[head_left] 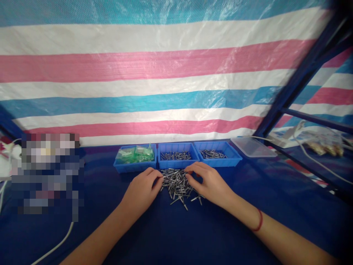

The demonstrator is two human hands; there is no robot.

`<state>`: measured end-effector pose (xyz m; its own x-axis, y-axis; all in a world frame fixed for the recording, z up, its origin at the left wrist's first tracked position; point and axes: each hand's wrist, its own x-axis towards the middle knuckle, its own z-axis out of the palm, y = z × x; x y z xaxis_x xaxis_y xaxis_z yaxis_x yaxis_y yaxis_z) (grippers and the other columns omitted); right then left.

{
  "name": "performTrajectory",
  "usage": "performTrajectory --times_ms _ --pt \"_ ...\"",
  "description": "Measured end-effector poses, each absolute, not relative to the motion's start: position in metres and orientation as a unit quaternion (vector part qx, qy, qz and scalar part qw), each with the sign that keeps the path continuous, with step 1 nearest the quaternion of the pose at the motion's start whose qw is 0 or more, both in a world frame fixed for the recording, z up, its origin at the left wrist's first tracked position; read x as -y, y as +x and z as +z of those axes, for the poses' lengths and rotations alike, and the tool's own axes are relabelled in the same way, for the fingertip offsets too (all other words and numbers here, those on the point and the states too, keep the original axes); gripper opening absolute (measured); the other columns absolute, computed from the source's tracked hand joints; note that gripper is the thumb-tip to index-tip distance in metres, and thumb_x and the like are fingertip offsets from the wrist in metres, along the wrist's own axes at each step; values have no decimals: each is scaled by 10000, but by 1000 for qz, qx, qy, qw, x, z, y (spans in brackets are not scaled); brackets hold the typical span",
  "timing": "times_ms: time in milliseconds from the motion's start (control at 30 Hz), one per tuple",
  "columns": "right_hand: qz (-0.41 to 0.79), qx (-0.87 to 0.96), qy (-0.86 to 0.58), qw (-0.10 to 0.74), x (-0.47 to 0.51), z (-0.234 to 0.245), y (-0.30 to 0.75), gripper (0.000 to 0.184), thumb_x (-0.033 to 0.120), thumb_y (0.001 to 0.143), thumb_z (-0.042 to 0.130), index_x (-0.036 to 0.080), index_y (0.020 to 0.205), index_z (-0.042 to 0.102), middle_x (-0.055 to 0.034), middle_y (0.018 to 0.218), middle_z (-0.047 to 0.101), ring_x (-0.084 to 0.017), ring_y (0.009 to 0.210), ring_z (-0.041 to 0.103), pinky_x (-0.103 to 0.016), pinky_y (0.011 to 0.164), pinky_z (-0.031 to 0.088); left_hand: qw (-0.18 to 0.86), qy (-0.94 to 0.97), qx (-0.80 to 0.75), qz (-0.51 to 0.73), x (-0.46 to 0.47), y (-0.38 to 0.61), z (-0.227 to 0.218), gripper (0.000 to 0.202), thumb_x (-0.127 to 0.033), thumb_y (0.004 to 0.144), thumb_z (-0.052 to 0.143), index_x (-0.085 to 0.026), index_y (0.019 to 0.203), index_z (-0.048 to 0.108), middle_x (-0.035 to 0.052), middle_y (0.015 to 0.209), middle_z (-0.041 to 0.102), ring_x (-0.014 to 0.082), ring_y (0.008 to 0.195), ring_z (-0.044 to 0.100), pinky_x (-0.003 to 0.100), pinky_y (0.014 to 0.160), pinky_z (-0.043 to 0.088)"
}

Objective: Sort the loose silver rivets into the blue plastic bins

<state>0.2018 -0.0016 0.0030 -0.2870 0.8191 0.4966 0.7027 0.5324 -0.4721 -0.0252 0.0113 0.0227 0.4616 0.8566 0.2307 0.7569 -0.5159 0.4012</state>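
A loose pile of silver pop rivets (176,184) lies on the dark blue table, some scattered toward its front edge. At the pile's left side is my left hand (146,186), thumb and forefinger brought together; whatever is between the tips is hidden. My right hand (208,182) reaches in from the right, its finger and thumb tips close together among the rivets, too small to tell what they pinch. Just behind the pile stand a blue middle tray (176,165) and a blue right tray (220,162), both with rivets in them. A blue left tray (135,168) holds green-and-clear plastic packets (136,154).
A clear plastic lid (255,147) lies right of the trays. White cables (314,158) and a clear bag (322,141) are at the far right, by a dark metal frame (292,77). A striped tarp (165,66) hangs behind. Blurred items (49,173) lie at left.
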Motion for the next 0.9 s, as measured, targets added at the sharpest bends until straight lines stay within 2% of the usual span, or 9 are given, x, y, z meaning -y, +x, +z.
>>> performTrajectory --times_ms 100,200,400,667,900 --pt "81 801 -454 382 7 3 195 139 205 853 532 196 904 661 -71 892 657 -207 851 590 -383 785 482 167 826 -467 270 -7 -20 23 187 -271 894 471 -198 885 644 29 916 623 164 816 592 273 776 437" --pt "127 779 -446 422 13 4 188 107 250 849 570 201 880 660 -66 875 658 -202 846 593 -359 777 486 225 801 -470 294 -1 -11 22 180 -293 883 492 -197 889 645 12 838 629 146 720 574 259 714 441" --pt "226 713 -455 484 17 3 183 137 298 848 573 196 778 632 -14 722 610 -134 642 546 -253 599 456 305 771 -466 309 10 0 17 151 -292 858 531 -185 886 634 8 816 641 144 700 566 244 659 432" --pt "291 686 -449 493 18 2 181 176 332 838 580 182 764 634 -18 712 613 -125 605 531 -243 544 431 338 770 -453 295 10 0 14 156 -307 861 528 -189 900 623 1 793 636 143 682 565 238 639 427" --pt "303 682 -441 499 19 3 180 131 287 834 582 181 785 642 -16 725 611 -121 614 521 -240 555 427 336 786 -433 286 10 0 14 221 -307 898 475 -198 987 645 13 869 664 157 761 592 254 709 429"
